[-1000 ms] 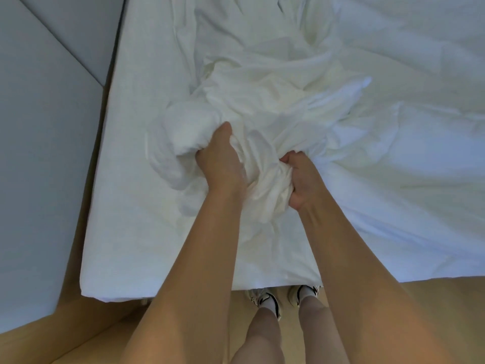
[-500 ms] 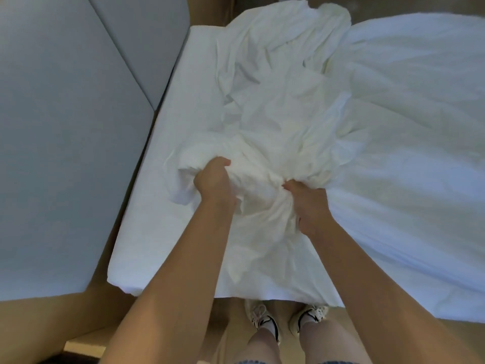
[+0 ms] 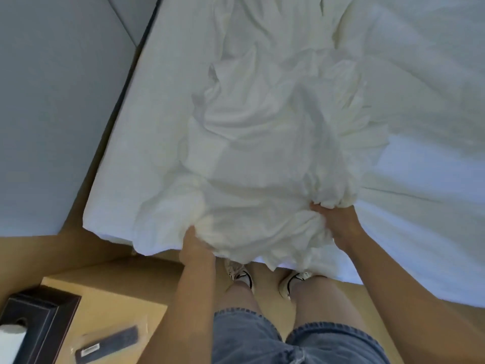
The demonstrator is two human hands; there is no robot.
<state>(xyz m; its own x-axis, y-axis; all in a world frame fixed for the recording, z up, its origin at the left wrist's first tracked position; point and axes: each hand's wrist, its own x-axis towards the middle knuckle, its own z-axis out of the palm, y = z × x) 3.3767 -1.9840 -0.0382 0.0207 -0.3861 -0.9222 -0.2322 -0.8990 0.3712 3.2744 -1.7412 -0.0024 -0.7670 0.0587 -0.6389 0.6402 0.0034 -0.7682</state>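
Closest in, above the denim shorts (image 3: 262, 337) and 2 white sneakers (image 3: 242, 274), both hands are sunk into the crumpled white sheet (image 3: 262, 153). The left hand (image 3: 195, 245) grips a fistful right at the bed's near edge. The right hand (image 3: 334, 219) clenches a gathered bunch slightly farther in. The sheet lies heaped on the near corner of the mattress (image 3: 126, 166), with part of it spilling over the edge.

I'd judge the job is pulling this bundle out flat. It would go best if each hand worked along to a true hem or corner, then drew apart evenly. The folds twisted between the hands look likely to snag.

At the left, well apart, a wooden nightstand (image 3: 110, 298) carries a remote control (image 3: 107, 342) and a dark tissue box (image 3: 36, 319). Farther off are a grey padded panel (image 3: 52, 101) and smoother white bedding (image 3: 420, 74)
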